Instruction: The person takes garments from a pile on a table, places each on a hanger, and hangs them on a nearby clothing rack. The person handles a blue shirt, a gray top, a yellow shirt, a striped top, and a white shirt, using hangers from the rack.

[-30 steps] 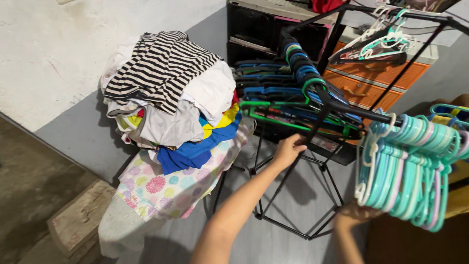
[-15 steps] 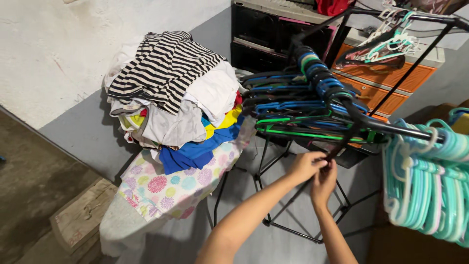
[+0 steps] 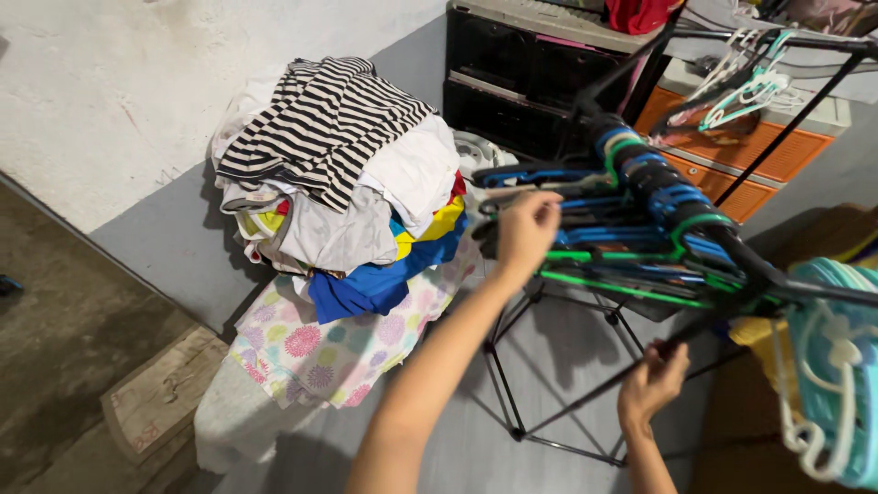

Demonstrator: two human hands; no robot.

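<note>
Two hands: left hand (image 3: 526,229) fingers on blue hangers (image 3: 585,197); right hand (image 3: 651,384) grips rack leg (image 3: 585,398).

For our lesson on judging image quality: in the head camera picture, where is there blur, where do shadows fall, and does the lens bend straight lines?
Head view: the teal hangers at the right edge are smeared; the left hand and striped top look fairly sharp. Soft light casts the rack leg shadows on the grey floor. The wall base runs steeply slanted, showing wide-angle stretch. No glare.

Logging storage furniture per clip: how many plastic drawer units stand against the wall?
2. A black drawer unit stands behind the dark hangers; an orange drawer unit stands beside it, partly hidden by the rack's bars. More may lie outside the frame.
</note>
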